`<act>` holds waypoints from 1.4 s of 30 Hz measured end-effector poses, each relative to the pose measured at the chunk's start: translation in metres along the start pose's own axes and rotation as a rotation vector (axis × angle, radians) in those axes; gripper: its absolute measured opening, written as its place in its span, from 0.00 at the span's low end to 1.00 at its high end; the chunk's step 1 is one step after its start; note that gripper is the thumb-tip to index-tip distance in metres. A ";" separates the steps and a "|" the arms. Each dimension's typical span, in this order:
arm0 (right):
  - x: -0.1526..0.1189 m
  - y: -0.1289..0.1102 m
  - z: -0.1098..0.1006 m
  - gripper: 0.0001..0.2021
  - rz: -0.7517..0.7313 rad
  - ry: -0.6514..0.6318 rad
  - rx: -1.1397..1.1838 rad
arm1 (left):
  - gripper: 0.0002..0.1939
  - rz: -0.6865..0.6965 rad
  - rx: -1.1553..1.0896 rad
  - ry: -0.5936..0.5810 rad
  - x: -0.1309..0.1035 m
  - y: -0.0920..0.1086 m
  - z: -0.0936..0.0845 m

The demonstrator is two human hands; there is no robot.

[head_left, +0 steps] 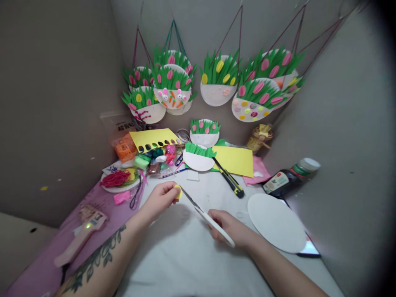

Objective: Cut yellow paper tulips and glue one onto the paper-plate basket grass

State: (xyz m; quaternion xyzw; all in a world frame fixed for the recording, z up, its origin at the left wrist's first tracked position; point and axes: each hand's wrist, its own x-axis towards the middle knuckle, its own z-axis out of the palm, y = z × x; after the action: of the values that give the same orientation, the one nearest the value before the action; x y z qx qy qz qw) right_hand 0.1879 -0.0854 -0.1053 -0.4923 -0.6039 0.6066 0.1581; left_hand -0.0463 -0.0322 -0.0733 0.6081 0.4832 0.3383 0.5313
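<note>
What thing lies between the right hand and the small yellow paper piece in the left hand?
In the head view, metal scissors with white handles lie there: the right hand holds them, and their blades point toward the yellow paper piece.

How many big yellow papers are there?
2. The left sheet is by the orange bag; the right sheet is by the cutter. The left hand pinches a yellow piece, but that's little. More could be hidden.

The scissors (204, 215) look smooth metal and plastic, the yellow piece (178, 191) matt paper.
</note>
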 end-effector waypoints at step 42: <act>0.009 0.026 -0.043 0.17 0.228 0.734 -0.782 | 0.15 -0.043 0.127 0.010 0.011 -0.014 -0.004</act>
State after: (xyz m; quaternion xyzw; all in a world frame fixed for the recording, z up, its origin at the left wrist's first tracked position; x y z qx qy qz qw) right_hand 0.2278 -0.0591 -0.1232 -0.7559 -0.6325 0.1386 0.0967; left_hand -0.0500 -0.0207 -0.0871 0.6285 0.5192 0.2983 0.4963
